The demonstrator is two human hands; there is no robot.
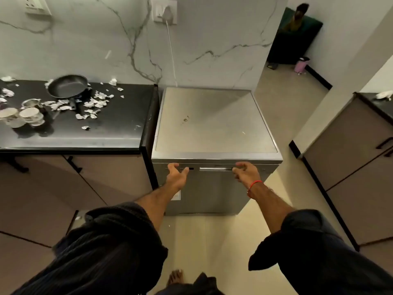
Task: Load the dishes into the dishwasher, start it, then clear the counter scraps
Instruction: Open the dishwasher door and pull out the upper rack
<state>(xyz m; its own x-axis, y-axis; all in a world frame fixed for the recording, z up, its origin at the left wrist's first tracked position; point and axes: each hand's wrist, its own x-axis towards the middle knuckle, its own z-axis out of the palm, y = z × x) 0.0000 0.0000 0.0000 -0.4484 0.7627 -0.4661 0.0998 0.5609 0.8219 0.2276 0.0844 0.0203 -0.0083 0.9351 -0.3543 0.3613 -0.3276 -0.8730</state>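
A steel freestanding dishwasher stands with its door closed, right of a black counter. My left hand reaches to the upper left of the door front, fingers spread and relaxed, holding nothing. My right hand is at the right end of the door handle, fingers curled near it; whether it grips the handle is unclear. On the counter sit a black frying pan, two cups, a small steel vessel and several crumpled scraps.
Cabinets with dark handles run under the counter. Another counter and cabinet stand at the right. A wall socket with a white cable is above the dishwasher. A pink bin stands in the far passage. My bare foot is on the beige floor.
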